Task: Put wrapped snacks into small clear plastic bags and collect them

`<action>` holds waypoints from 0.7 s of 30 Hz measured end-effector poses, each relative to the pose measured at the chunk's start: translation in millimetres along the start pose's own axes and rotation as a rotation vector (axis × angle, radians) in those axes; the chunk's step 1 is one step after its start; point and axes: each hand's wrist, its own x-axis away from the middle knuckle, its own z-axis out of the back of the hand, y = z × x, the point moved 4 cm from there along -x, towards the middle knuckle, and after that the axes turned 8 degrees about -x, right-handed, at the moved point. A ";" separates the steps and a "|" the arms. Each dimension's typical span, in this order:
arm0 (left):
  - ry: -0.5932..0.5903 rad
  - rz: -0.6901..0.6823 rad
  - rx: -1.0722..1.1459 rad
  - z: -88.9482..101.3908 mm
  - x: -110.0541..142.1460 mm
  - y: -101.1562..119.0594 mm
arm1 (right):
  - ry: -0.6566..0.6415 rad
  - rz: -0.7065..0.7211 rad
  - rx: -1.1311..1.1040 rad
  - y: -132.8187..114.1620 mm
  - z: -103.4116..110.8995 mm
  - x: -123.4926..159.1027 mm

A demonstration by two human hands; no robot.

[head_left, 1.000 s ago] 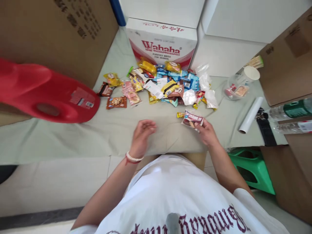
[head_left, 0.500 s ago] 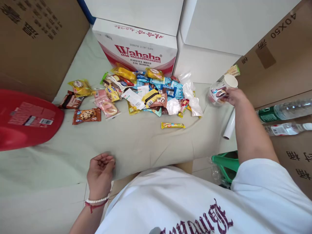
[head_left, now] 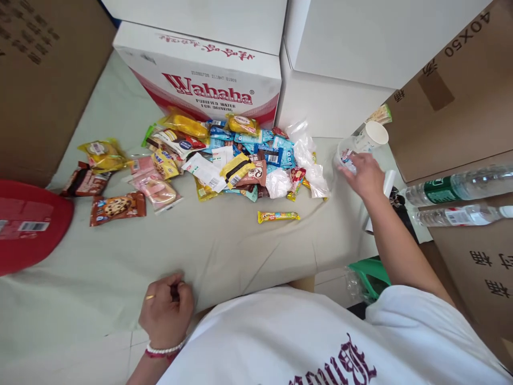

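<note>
My right hand [head_left: 363, 174] reaches out at the right side of the table, its fingers closed about a clear plastic tub [head_left: 341, 147]. A small printed label or wrapper shows at the tub; the fingers hide part of it. Just behind stands a white paper cup [head_left: 374, 135]. At the front edge of the table, my left hand [head_left: 166, 310] rests curled into a loose fist, with nothing visible in it. A yellow snack stick [head_left: 278, 216] lies between the hands, in front of a pile of wrapped snacks [head_left: 240, 171].
A Wahaha water carton [head_left: 200, 85] and white boxes [head_left: 336, 101] stand behind the pile. Cookie packets [head_left: 118, 208] and a red container [head_left: 32, 230] lie left. Plastic bottles [head_left: 465, 184], a white roll [head_left: 388, 184] and a green stool [head_left: 366, 275] are at right.
My right hand has shifted from the tub's right side to over its near side. My left hand has turned knuckles up. The whole view has shifted slightly.
</note>
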 end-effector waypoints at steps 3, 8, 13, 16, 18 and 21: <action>0.048 -0.097 -0.061 -1.3 0.1 1.9 | -0.073 -0.053 0.088 9.7 -6.4 20.9; 0.095 -0.151 -0.117 -3.1 1.0 2.0 | -0.012 -0.237 0.184 71.7 -10.1 13.9; 0.114 -0.124 -0.159 -6.1 2.2 1.2 | -0.002 -0.227 0.207 109.8 -19.5 -18.3; 0.100 -0.105 -0.172 -8.6 3.6 -0.7 | 0.009 -0.198 0.190 117.7 -27.7 -38.1; 0.093 -0.101 -0.178 -10.3 4.8 -2.6 | 0.012 -0.182 0.177 123.1 -33.3 -51.8; 0.099 -0.101 -0.194 -11.9 6.5 -4.8 | 0.010 -0.133 0.186 133.6 -40.0 -74.6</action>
